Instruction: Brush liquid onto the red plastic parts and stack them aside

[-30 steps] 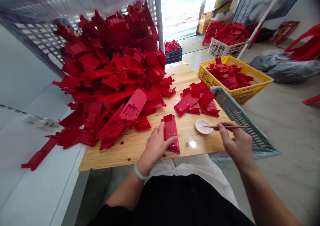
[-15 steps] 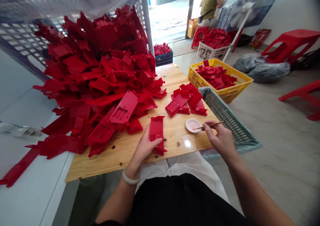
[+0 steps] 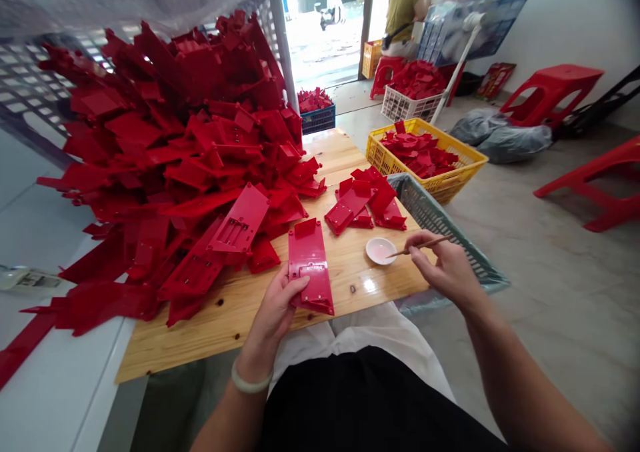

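Note:
My left hand (image 3: 274, 303) grips a red plastic part (image 3: 310, 255) by its lower left side, the thumb lying across its face. The part is a long flat panel with small holes and a raised flap at its far end. In my right hand (image 3: 443, 265) is a thin brush (image 3: 425, 244), pinched between thumb and fingers. Its tip reaches the rim area of a small white dish (image 3: 373, 252) that holds a pale pinkish liquid. Several similar red parts (image 3: 350, 205) lie on the wooden board (image 3: 345, 285) beyond the dish.
A tall heap of red parts (image 3: 200, 139) spills from a tipped crate (image 3: 287, 59) on the left. At the right edge stands a plastic-lined green crate (image 3: 440, 219), with a yellow crate (image 3: 465, 165) behind. A person (image 3: 404, 5) sits farther back near a fan (image 3: 473, 22).
The red part in my left hand has turned so its face shows more fully. My right hand stays by the dish with the brush. The view has shifted slightly right.

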A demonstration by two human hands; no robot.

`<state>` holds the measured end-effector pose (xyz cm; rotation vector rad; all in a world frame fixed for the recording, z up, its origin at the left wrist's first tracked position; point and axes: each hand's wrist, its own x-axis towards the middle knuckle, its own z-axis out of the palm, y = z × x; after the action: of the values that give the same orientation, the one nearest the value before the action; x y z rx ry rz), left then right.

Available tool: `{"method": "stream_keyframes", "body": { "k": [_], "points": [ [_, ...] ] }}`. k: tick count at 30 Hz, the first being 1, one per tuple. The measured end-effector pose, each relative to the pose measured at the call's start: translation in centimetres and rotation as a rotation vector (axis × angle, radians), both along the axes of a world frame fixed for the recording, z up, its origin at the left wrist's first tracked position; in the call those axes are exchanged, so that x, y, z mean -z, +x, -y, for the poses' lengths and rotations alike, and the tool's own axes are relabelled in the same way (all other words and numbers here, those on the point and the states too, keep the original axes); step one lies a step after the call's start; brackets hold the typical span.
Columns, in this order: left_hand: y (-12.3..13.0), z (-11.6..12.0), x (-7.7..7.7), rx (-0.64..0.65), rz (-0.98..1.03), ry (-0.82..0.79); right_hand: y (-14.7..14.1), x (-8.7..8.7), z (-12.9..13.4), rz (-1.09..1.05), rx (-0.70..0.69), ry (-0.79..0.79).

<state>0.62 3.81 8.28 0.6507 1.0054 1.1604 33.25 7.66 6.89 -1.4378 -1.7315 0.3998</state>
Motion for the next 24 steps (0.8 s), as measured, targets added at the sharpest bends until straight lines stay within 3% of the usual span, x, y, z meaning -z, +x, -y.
{"method": "stream_keyframes", "body": {
  "k": [7,12,14,18,24],
  "points": [
    [0.3,0.8,0.2,0.016,-0.147,0.165,0.2,0.6,-0.3,-0.030,0.043,0.026],
    [0.9,2.0,-1.1,0.074,-0.349,0.267,-2.2,-1.9,2.2,-0.332,0.095,0.060],
    [1.4,2.4,-1.7,0.092,-0.448,0.306,-3.8,-3.5,3.6,-0.444,0.023,0.087],
    [2.0,3.0,-2.5,0.104,-0.650,0.374,-6.6,-6.0,5.4,-0.424,-0.181,0.195],
    [2.3,3.1,-3.1,0.092,-0.807,0.443,-7.9,-7.0,5.1,-0.288,-0.355,0.300]
  ]
}}
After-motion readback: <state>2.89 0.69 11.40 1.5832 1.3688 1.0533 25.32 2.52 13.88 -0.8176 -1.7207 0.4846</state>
